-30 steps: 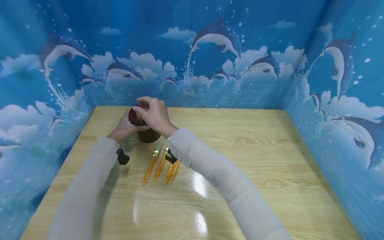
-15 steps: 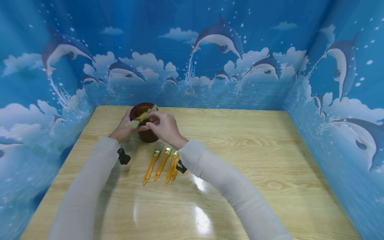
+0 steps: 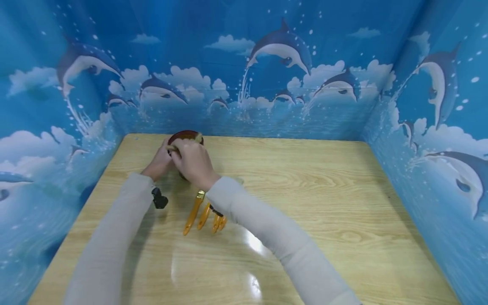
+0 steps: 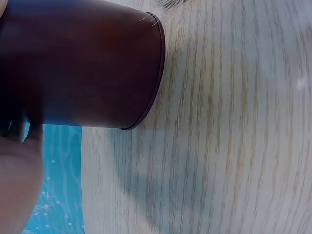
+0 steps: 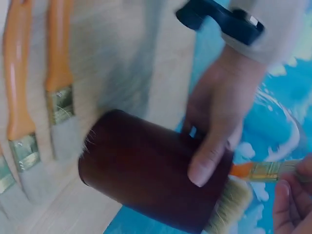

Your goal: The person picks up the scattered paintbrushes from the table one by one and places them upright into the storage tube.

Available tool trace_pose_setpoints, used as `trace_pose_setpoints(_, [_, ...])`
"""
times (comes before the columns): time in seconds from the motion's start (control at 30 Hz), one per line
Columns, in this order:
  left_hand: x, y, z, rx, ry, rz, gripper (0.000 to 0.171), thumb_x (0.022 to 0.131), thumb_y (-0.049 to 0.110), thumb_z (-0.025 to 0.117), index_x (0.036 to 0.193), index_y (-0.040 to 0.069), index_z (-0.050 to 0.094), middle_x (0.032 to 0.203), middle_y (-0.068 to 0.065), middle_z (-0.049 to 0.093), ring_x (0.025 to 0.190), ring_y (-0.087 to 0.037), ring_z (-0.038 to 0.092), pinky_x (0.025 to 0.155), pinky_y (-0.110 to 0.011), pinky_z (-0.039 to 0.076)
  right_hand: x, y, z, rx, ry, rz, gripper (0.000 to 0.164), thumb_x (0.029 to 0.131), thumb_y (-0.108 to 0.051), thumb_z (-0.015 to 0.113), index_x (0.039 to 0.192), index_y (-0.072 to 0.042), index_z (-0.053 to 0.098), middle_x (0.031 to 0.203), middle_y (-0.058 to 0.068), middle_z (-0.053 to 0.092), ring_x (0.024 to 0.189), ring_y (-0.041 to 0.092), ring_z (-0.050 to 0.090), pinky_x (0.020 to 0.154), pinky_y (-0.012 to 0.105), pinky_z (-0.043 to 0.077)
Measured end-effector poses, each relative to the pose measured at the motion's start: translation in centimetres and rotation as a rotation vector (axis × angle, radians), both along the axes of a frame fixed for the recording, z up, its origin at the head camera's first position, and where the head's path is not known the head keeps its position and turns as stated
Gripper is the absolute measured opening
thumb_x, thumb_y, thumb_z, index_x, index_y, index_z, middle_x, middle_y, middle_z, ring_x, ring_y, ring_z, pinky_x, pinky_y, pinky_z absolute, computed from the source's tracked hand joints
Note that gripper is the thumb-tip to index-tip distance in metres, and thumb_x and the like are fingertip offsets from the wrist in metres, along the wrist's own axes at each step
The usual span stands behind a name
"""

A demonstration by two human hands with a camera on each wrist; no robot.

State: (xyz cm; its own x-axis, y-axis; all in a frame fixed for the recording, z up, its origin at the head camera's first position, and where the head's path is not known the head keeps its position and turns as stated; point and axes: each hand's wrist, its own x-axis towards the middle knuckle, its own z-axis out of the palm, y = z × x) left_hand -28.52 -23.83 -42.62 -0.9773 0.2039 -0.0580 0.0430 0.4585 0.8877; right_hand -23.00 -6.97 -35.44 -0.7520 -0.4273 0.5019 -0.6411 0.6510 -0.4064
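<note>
My left hand (image 3: 157, 164) grips a dark brown cup (image 5: 146, 163), its thumb lying along the side in the right wrist view. In the left wrist view the cup (image 4: 83, 63) is tilted, with its base above the wood. My right hand (image 3: 193, 163) is at the cup's mouth and pinches a paintbrush (image 5: 265, 170) near its bristles and metal band. The orange handle of that brush points into the cup. Beside it, pale bristles of another paintbrush (image 5: 229, 204) stick out past the rim. The cup's inside is hidden.
Several paintbrushes with orange handles, one of them a brush (image 3: 193, 214) at the left, lie on the wooden table (image 3: 324, 203) below the cup. My right sleeve covers part of them. A blue dolphin-print curtain (image 3: 244, 114) stands around the table's back and sides.
My right hand has shifted from above the cup's mouth to its right side, then left across its front, with the brush now pinched near the bristles. The left hand keeps its grip on the cup.
</note>
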Motion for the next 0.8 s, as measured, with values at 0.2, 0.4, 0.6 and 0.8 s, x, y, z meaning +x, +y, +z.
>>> trace_pose_setpoints(0.2, [0.7,0.8,0.8,0.103,0.000,-0.022,0.094,0.081,0.028,0.078,0.151,0.016,0.017,0.150,-0.011,0.029,0.134,-0.029,0.035,0.108,-0.051,0.034,-1.3,1.0,1.9,-0.291,-0.117,-0.046,0.017,0.097,-0.019,0.058,0.100,-0.006,0.069,0.086,0.005,0.071,0.064,0.009,0.062,0.055,0.013,0.046])
trace_pose_setpoints(0.4, [2.3,1.6,2.7,0.139,-0.006,-0.032,0.094,0.080,0.027,0.079,0.149,0.014,0.018,0.147,-0.011,0.031,0.132,-0.028,0.036,0.109,-0.050,0.033,-2.0,1.2,3.4,-0.380,-0.220,-0.075,0.019,0.097,-0.024,0.057,0.100,-0.009,0.069,0.085,0.001,0.070,0.069,0.005,0.061,0.058,0.013,0.048])
trace_pose_setpoints(0.6, [2.4,1.7,2.9,0.117,-0.026,-0.027,0.096,0.080,0.029,0.079,0.151,0.014,0.015,0.148,-0.012,0.029,0.132,-0.029,0.036,0.108,-0.051,0.034,-1.9,1.2,3.3,-0.342,-0.383,-0.031,0.021,0.098,-0.027,0.056,0.102,-0.012,0.070,0.089,-0.003,0.070,0.075,0.004,0.062,0.063,0.015,0.050])
trace_pose_setpoints(0.8, [2.2,1.6,2.8,0.081,-0.054,0.000,0.102,0.080,0.032,0.079,0.152,0.012,0.010,0.153,-0.014,0.021,0.137,-0.032,0.030,0.109,-0.054,0.032,-1.7,1.9,1.9,-0.391,-0.486,0.005,0.020,0.096,-0.026,0.059,0.104,-0.012,0.071,0.097,-0.001,0.070,0.085,0.006,0.063,0.072,0.019,0.052])
